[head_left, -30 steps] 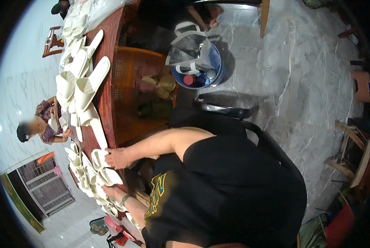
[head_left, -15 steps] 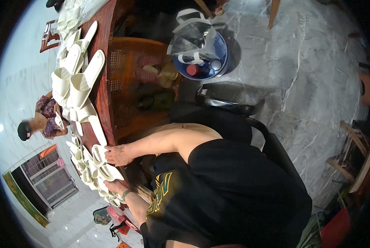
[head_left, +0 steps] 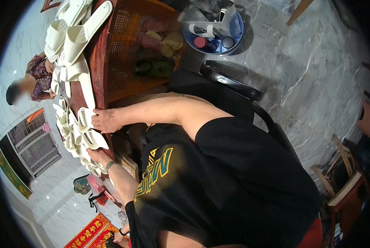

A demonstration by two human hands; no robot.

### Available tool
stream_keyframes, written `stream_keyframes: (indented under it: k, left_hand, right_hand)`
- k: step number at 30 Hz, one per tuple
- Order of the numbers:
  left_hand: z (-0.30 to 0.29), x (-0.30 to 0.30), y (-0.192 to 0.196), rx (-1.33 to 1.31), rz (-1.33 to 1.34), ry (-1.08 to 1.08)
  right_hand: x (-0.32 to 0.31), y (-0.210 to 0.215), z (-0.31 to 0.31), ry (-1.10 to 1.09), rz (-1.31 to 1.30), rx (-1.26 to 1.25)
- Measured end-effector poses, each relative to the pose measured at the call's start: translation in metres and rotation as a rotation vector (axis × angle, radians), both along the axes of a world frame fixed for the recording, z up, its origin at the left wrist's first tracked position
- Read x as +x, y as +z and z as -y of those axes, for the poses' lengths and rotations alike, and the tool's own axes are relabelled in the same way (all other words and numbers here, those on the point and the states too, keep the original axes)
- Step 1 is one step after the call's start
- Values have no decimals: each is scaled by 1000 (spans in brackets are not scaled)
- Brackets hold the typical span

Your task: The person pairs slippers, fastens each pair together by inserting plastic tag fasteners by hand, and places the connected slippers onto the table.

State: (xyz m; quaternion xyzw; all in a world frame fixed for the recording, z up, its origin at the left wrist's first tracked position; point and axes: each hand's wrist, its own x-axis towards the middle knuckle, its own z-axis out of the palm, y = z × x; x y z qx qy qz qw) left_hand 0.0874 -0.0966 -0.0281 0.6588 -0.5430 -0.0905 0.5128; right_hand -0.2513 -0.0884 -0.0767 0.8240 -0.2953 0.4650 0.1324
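Observation:
My right hand (head_left: 105,120), the upper one in the picture, closes its fingers on the edge of a white slipper (head_left: 83,120) at the table's edge. Just below it, my left hand (head_left: 100,156), with a green band on its wrist, has its fingers curled at the sole of a second white slipper (head_left: 97,141). The two slippers lie side by side, openings showing. Part of the left fingers is hidden by the slippers around them. Several more white slippers (head_left: 69,134) are heaped right beyond both hands.
Larger white slippers (head_left: 79,41) lie along the reddish wooden table (head_left: 97,62). Across it stands a person in a patterned top (head_left: 40,76). Beside me are an orange woven chair (head_left: 125,25) with slippers on it, a black armrest (head_left: 230,78) and a blue bucket (head_left: 218,50) of bottles.
The whole view has shifted, so the table and my hands appear higher and further left. Both hands stay on the same slippers. Another person's hand with a dark wristband has appeared at the bottom.

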Motion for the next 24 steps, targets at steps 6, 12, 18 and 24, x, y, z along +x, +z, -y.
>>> stream_keyframes:
  k: [6,12,18,24]
  left_hand:
    - [-5,-29,-4,29,-61,-3]
    - [-9,-9,0,-20,-235,-25]
    - [-3,-35,-4,-60,-185,-27]
    - [-2,-17,-6,-38,-36,68]
  right_hand:
    - [-4,-9,1,-47,47,-60]
    - [2,1,-2,1,41,-44]
    - [-1,-6,2,-10,45,-16]
    - [-6,-3,0,-65,50,-84]
